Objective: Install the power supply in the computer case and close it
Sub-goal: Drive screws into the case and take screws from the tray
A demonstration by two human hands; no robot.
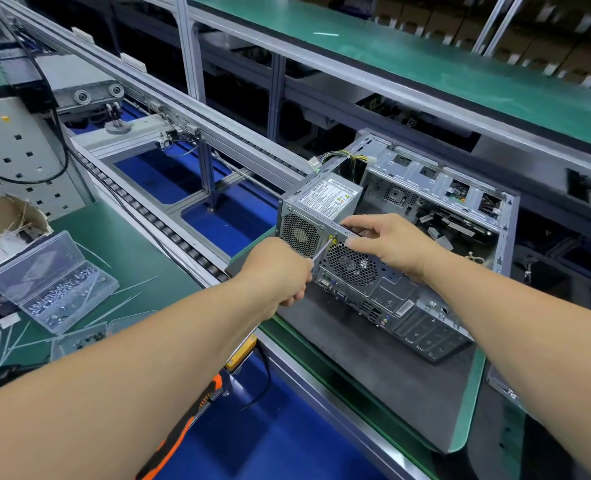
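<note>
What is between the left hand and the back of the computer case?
In the head view, a thin screwdriver shaft runs from the left hand up to the back of the computer case, beside the power supply.

Your left hand is curled into a fist, arm stretched forward; your right hand reaches in, fingers bent. Both forearms are bare.

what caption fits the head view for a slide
Left hand drives a screwdriver into the power supply while the right hand steadies it.
</note>
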